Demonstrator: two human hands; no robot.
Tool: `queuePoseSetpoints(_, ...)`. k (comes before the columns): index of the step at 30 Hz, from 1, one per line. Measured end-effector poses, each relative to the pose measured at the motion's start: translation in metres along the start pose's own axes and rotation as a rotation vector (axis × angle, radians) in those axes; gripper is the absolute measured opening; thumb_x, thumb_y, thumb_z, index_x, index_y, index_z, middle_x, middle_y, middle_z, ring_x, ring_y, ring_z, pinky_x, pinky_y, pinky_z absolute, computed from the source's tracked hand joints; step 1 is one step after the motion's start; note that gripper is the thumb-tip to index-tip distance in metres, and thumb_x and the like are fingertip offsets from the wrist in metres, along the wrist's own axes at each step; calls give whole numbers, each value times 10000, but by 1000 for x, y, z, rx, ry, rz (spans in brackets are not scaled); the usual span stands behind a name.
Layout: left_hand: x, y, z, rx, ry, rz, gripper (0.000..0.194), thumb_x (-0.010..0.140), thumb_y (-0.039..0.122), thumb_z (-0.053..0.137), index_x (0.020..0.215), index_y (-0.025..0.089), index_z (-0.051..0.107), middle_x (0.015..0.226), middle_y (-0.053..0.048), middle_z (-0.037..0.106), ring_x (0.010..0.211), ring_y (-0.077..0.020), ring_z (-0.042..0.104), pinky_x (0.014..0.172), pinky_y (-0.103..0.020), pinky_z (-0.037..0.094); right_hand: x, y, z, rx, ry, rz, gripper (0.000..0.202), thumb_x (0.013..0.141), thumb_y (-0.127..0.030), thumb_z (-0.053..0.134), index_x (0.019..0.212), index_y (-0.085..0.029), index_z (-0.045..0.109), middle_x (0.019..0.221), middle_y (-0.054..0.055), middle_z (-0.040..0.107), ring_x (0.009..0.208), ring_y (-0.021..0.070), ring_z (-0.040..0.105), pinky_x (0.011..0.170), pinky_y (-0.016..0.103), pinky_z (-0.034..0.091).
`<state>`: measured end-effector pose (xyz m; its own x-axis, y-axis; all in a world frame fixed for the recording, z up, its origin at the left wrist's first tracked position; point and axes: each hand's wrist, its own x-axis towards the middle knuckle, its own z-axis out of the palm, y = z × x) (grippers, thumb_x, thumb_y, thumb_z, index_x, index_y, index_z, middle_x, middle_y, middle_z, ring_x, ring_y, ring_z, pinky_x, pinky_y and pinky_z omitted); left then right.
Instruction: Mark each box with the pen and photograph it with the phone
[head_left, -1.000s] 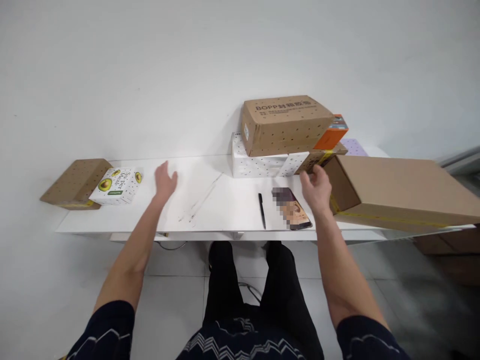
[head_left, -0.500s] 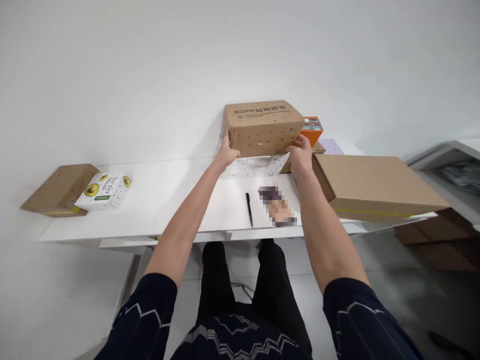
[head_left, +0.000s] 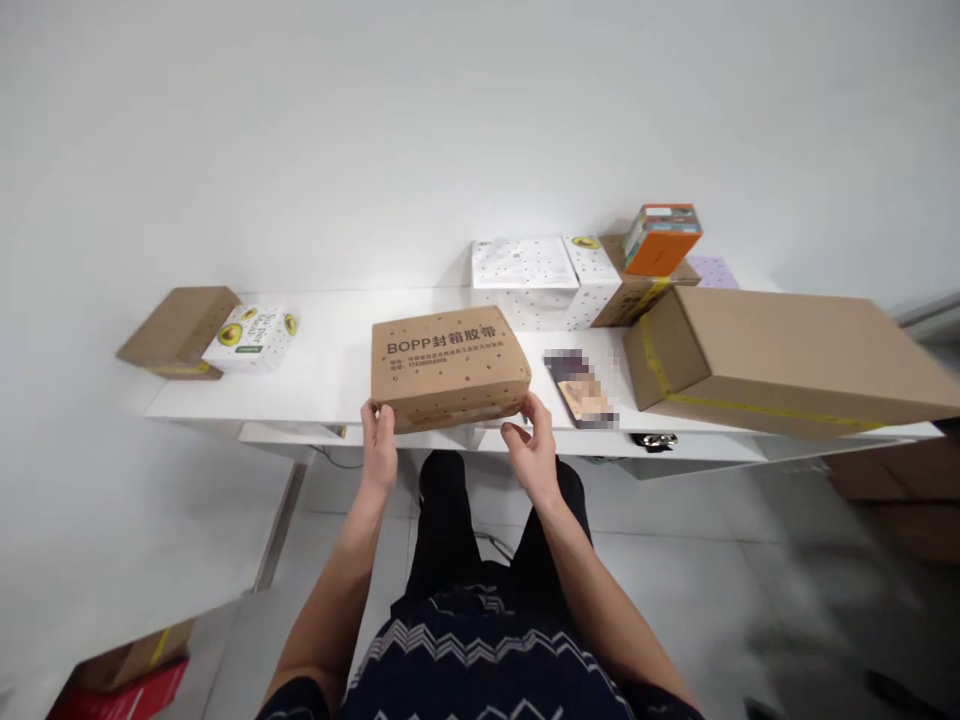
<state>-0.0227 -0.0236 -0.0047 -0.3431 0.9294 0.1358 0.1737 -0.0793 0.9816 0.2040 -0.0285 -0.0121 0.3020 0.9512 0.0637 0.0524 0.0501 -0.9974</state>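
A brown cardboard box [head_left: 450, 360] with black dots and "BOPP" lettering on top is at the front edge of the white table [head_left: 322, 390]. My left hand [head_left: 379, 445] grips its near left corner, the fingers bent against the side. At the near right corner, my right hand [head_left: 534, 455] holds the box with its fingers curled round the edge and its thumb in front. Whether the bottom rests on the tabletop or is slightly raised, I cannot tell. No pen shows; the box covers that part of the table.
Behind stand white dotted boxes [head_left: 525, 265], a brown box [head_left: 634, 300] and an orange box [head_left: 662, 250] on it. To the right are a blurred-out flat item [head_left: 579, 390] and a large carton [head_left: 787, 340]. A white avocado box [head_left: 251, 340] leans against another brown carton [head_left: 180, 330] at left.
Both hands have brought the BOPP box from the back of the table towards me, down to the front edge. The white boxes behind are now uncovered, and the pen is out of sight.
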Motion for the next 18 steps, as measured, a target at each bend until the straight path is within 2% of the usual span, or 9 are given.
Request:
queuePoseSetpoints(4,-8,-15,-2,-4,-6,-87,593,895,718,494,1224,225,469,1261,-119,580,1172,-230,578,957,-362,501,-6,36,-5,-73,-26,51,607,758,-301,593,1358,-262,511,1390,129,524,1238,272,555,961,471,524)
queuePoseSetpoints(7,-8,-24,-3,-18,-36,-122,620,885,737,489,1279,259,459,1347,-114,542,1261,-230,538,1007,-359,475,-4,49,-12,-87,-27,69,595,780,-341,590,1363,-254,509,1385,135,556,1213,265,583,956,465,525)
queuePoseSetpoints(13,3,-36,-9,-92,4,-267,656,898,760,422,1361,300,489,1418,-99,540,1290,-244,536,959,-369,510,7,39,-26,-9,14,110,457,808,-416,595,1213,-206,615,1293,135,648,1124,265,643,992,482,508)
queuePoseSetpoints(18,8,-43,-9,-156,-24,-216,688,895,751,444,1408,297,504,1496,-100,508,1355,-262,509,1038,-400,493,14,32,-28,-12,13,97,493,840,-426,564,1280,-207,601,1338,130,633,1180,261,621,1025,468,491)
